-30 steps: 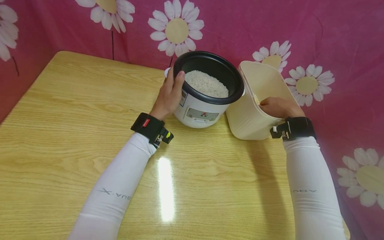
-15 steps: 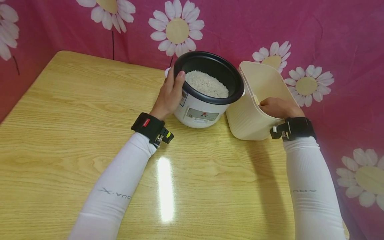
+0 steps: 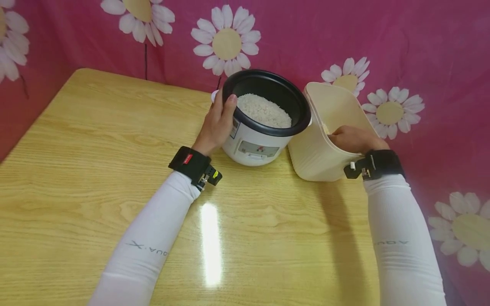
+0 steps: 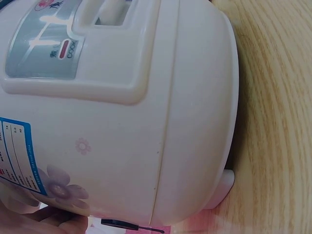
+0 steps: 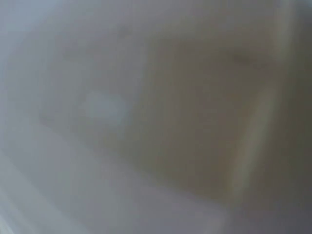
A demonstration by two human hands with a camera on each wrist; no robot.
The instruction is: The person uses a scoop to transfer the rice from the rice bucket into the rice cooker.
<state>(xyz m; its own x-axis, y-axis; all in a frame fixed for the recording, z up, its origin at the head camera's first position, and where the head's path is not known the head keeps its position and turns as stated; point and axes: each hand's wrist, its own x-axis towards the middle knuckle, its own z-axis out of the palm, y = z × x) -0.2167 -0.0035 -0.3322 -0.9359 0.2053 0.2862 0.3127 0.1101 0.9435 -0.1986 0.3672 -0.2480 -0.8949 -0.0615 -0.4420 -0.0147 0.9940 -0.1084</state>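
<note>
A white rice cooker (image 3: 250, 148) with a black inner rim stands at the back of the table, white rice (image 3: 263, 111) heaped inside. My left hand (image 3: 216, 125) grips its left side, thumb up against the rim. In the left wrist view, fingers (image 4: 73, 223) of that hand show against the cooker's flowered side. To the right stands a tall cream bin (image 3: 311, 155). My right hand (image 3: 354, 139) reaches over its near rim, with the fingertips hidden inside. A small yellowish patch shows beside them, too little to identify. The right wrist view is blurred.
Both objects stand on a wood-grain table (image 3: 153, 127), close together. A pink cloth with daisies (image 3: 291, 38) hangs right behind them and along the right side. Glare (image 3: 210, 246) lies on the tabletop in front.
The head view has shifted slightly, so everything sits a little lower. The right hand has moved very slightly within the bin, and less of the yellowish patch shows. The left hand keeps its hold.
</note>
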